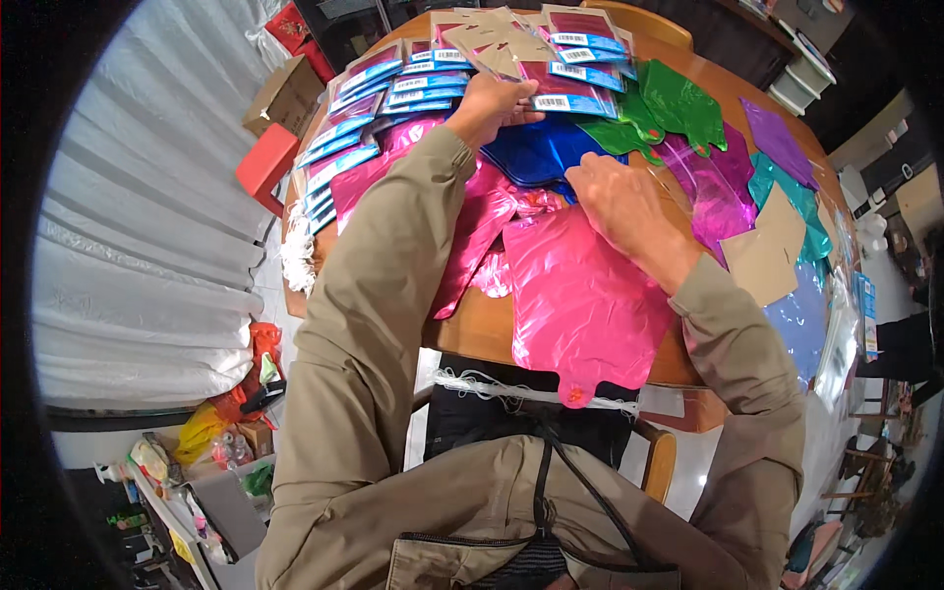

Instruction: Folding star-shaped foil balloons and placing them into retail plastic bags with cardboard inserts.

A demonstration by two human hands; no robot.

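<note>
My left hand (pixel 492 106) reaches to the pile at the far middle and is closed on the lower edge of a clear packet (pixel 500 63) with a brown card in it. My right hand (pixel 621 202) has its fingers curled in a pinch at the edge of a stack of flat blue foil balloons (pixel 531 152). Just below that hand, a flat pink foil balloon (pixel 585 295) lies over the table's near edge, its tabbed end toward me. More pink foil balloons (pixel 477 221) lie partly under my left forearm.
Packets with blue labels (pixel 423 84) cover the far side of the wooden table (pixel 472 339). Green (pixel 683 103), purple (pixel 703 187) and teal foil balloons (pixel 787 197) lie at the right, with a brown card (pixel 765 246). White string (pixel 531 393) lies across my lap. A red stool (pixel 267 167) stands at the left.
</note>
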